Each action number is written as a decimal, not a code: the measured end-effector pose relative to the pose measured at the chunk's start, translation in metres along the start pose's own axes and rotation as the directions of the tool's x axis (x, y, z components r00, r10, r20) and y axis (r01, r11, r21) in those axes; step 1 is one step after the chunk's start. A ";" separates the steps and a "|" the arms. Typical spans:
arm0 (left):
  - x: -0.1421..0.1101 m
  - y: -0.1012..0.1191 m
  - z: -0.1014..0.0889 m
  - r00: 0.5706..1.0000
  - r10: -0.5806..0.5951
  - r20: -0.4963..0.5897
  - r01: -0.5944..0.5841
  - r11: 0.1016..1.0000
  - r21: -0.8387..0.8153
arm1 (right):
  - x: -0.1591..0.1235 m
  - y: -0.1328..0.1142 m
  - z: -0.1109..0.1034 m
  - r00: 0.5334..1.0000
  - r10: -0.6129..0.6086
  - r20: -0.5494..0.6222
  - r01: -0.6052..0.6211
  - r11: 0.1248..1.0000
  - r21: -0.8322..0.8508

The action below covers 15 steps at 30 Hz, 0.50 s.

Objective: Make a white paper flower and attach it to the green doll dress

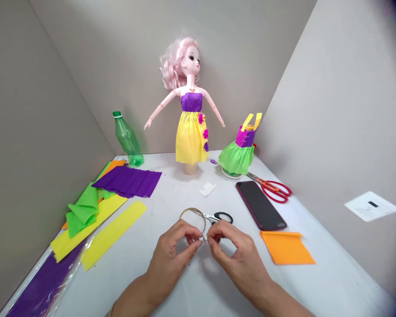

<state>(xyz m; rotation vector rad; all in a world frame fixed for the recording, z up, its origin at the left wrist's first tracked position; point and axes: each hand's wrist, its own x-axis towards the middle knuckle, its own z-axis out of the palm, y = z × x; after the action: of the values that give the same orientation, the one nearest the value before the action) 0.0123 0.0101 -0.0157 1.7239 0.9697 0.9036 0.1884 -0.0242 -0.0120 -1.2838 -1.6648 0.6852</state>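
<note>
The left hand [173, 255] and right hand [237, 251] each pinch the lower rim of a thin hoop [192, 208], held up over the counter [145, 211]. It looks light, stiff and slippery, best taken by its rim with the fingertips. Beyond lie small black-handled scissors [222, 217], a dark smartphone [260, 204] and, farthest, a pink-haired doll [191, 105].

The left hand [173, 255] and right hand [239, 259] pinch a thin metal hoop [193, 208] beside black-handled scissors [218, 217] on the white table [145, 233].
</note>
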 end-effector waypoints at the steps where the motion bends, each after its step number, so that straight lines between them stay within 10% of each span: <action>1: 0.000 0.000 0.000 1.000 0.008 -0.006 -0.008 1.000 -0.001 | -0.001 0.000 0.000 0.999 -0.043 -0.020 0.043 0.999 -0.019; 15: -0.002 0.002 0.002 0.999 0.038 0.007 -0.038 0.999 0.039 | -0.003 0.002 0.003 0.986 -0.162 -0.048 0.157 0.983 -0.095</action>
<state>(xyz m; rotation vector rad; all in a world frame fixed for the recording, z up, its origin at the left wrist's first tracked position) 0.0136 0.0070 -0.0143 1.7820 0.9593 0.9089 0.1870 -0.0261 -0.0161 -1.2058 -1.7486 0.4779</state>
